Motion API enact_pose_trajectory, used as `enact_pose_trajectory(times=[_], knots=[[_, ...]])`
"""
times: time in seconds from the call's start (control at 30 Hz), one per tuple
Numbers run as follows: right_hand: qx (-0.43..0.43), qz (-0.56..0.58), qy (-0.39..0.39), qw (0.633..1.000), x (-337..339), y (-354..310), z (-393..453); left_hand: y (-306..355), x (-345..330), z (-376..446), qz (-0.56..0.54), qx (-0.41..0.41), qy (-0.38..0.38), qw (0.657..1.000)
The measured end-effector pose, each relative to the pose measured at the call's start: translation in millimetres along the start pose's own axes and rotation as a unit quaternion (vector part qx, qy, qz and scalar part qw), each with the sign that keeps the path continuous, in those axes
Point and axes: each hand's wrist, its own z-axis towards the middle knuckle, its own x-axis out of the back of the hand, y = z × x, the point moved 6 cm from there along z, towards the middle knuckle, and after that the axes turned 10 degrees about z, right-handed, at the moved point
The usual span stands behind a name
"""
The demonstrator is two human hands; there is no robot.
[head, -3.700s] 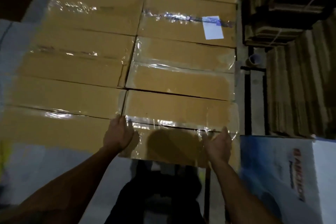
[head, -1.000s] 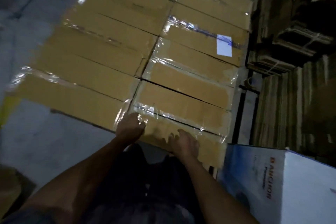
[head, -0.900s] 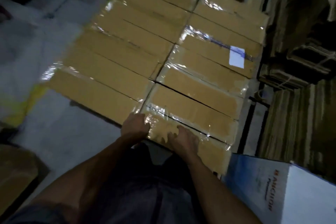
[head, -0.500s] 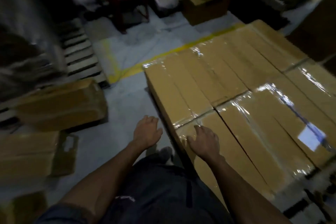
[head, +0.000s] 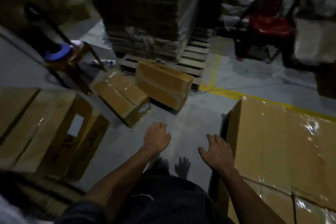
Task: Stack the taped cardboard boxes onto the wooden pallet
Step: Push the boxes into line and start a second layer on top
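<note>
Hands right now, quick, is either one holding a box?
Left hand: open, fingers loosely curled, holding nothing.
Right hand: open, fingers spread, holding nothing, beside the stacked boxes.

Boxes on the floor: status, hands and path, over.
Left hand and right hand open, empty. Two taped boxes lie loose on the floor ahead, untouched. Stacked boxes at right. Wooden stool stands left of the path.

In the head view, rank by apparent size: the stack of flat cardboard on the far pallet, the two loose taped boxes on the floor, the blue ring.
1. Stack of flat cardboard, largest.
2. Left loose box and right loose box: look alike, not ranked.
3. Blue ring, smallest.
</note>
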Motion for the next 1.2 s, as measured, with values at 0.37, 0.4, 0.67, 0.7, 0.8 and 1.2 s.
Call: enact_pose_trajectory(times=[0.37, 0.4, 0.67, 0.7, 0.8, 1.2], knots=[[0.119, -0.091, -0.093, 0.984, -49, -194, 153, -188, 37, 69, -0.056, 0.142, 0.051, 0.987], [0.134, -0.096, -0.1, 0.981, -53, -215, 165, -206, 42, 74, -0.068, 0.159, 0.065, 0.983], [0.281, -0.144, -0.153, 0.936, -86, -362, 247, -311, 71, 86, -0.117, 0.314, 0.065, 0.94], [0.299, -0.147, -0.166, 0.928, -92, -378, 258, -322, 68, 86, -0.137, 0.339, 0.064, 0.929], [0.349, -0.167, -0.2, 0.9, -114, -422, 291, -345, 66, 87, -0.163, 0.388, 0.068, 0.905], [0.561, -0.236, -0.321, 0.726, -172, -627, 353, -442, 68, 48, -0.356, 0.662, 0.183, 0.633]])
